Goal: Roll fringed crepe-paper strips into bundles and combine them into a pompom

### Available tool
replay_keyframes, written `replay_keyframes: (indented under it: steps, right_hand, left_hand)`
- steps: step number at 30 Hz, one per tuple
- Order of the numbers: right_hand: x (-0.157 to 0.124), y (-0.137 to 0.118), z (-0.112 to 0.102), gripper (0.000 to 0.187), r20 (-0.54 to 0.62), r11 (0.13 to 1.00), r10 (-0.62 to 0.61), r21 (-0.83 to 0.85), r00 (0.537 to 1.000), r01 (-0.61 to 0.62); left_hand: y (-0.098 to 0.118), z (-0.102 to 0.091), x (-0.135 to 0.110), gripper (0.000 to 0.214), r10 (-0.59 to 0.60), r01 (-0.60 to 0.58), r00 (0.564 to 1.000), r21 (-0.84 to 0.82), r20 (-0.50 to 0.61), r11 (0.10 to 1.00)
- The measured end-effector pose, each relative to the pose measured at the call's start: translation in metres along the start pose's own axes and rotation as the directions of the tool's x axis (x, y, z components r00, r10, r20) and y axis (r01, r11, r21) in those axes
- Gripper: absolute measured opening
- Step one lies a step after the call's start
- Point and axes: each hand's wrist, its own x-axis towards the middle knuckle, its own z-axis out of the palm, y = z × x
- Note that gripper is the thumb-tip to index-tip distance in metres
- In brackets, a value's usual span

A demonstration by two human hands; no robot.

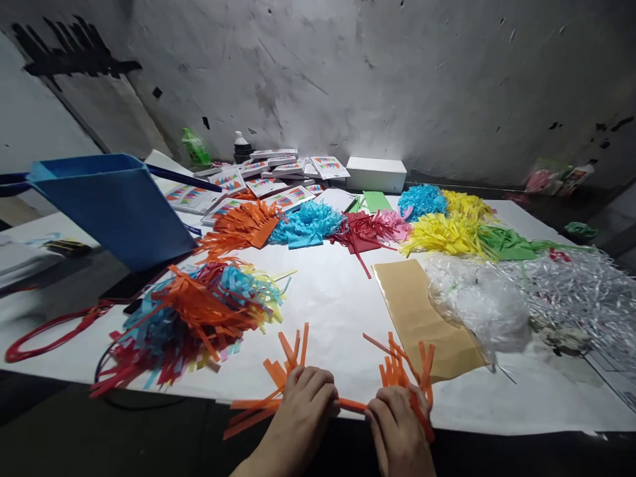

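Note:
At the table's front edge, my left hand (309,404) and my right hand (400,424) are closed on the two sides of one orange paper tassel (352,405). Its narrow rolled middle runs between my hands, and fringed strips fan out beyond each hand. My fingertips are partly hidden under the paper. To the left lies a mixed pile of finished-looking paper tassels (199,298) in orange, blue, yellow and red. A brown paper sheet (407,311) with a curved edge lies beyond my right hand.
Fringed paper bunches, orange (243,225), blue (311,222), red (362,232) and yellow (447,235), line the back. Clear plastic (481,305) and silvery shreds (586,291) lie right. A blue box (114,212) stands left, near a red cord (54,334). Printed packets (278,175) are stacked behind.

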Motion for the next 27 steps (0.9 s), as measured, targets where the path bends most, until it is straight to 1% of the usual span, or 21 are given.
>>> replay_keyframes:
  steps: [4,7,9,11,14,16,18,19,21,22,23,25,26,27]
  right_hand:
    - [0.004,-0.007,0.002,0.020,-0.061,0.993,0.105,-0.040,0.993,-0.108]
    - [0.006,-0.011,0.003,0.020,-0.061,0.980,0.173,-0.093,0.983,-0.178]
    - [0.008,-0.012,0.003,0.019,-0.052,0.975,0.182,-0.123,0.982,-0.187]
    - [0.009,-0.012,0.004,0.020,-0.040,0.984,0.119,-0.129,0.992,-0.124]
    - [0.010,-0.012,0.008,0.032,-0.039,0.996,-0.046,-0.075,0.998,0.043]
    - [0.008,-0.013,0.012,0.029,-0.071,0.990,-0.126,-0.070,0.989,0.121]
    - [0.006,-0.013,0.012,0.023,-0.128,0.983,-0.166,-0.104,0.978,0.153]
    - [0.005,-0.012,0.010,0.022,-0.134,0.977,-0.188,-0.125,0.973,0.171]
    - [0.004,-0.010,-0.001,0.025,-0.100,0.966,-0.234,-0.132,0.967,0.221]
    - [0.006,-0.009,-0.009,0.026,-0.050,0.954,-0.279,-0.129,0.959,0.270]
    - [0.008,-0.009,-0.018,0.025,-0.002,0.934,-0.338,-0.127,0.941,0.335]
    - [0.017,-0.009,-0.038,0.025,-0.014,0.887,-0.445,-0.142,0.896,0.438]
    - [0.023,-0.011,-0.048,0.026,-0.031,0.864,-0.489,-0.156,0.872,0.479]
    - [0.029,-0.013,-0.056,0.026,-0.055,0.844,-0.524,-0.167,0.850,0.509]
  left_hand:
    - [0.011,-0.003,0.007,0.019,-0.113,0.109,0.985,0.035,0.129,0.993]
    - [0.016,-0.006,0.015,0.017,-0.209,0.205,0.961,0.040,0.179,0.978]
    - [0.016,-0.008,0.020,0.016,-0.230,0.221,0.952,0.063,0.204,0.973]
    - [0.015,-0.011,0.025,0.015,-0.219,0.205,0.946,0.084,0.239,0.975]
    - [0.011,-0.014,0.029,0.015,-0.200,0.187,0.937,0.073,0.285,0.980]
    - [0.010,-0.014,0.030,0.014,-0.193,0.187,0.940,0.049,0.281,0.981]
    - [0.011,-0.016,0.025,0.014,-0.183,0.184,0.946,0.021,0.269,0.983]
    - [0.013,-0.017,0.021,0.014,-0.177,0.183,0.946,0.002,0.272,0.983]
    - [0.016,-0.024,0.012,0.017,-0.160,0.188,0.937,-0.063,0.310,0.980]
    - [0.018,-0.029,0.007,0.018,-0.152,0.199,0.929,-0.110,0.337,0.974]
    - [0.019,-0.035,0.002,0.020,-0.147,0.217,0.921,-0.165,0.360,0.962]
    - [0.023,-0.046,-0.002,0.024,-0.151,0.274,0.911,-0.289,0.385,0.917]
    - [0.025,-0.051,-0.002,0.025,-0.163,0.318,0.902,-0.361,0.400,0.877]
    - [0.027,-0.054,0.000,0.024,-0.176,0.378,0.884,-0.440,0.433,0.814]
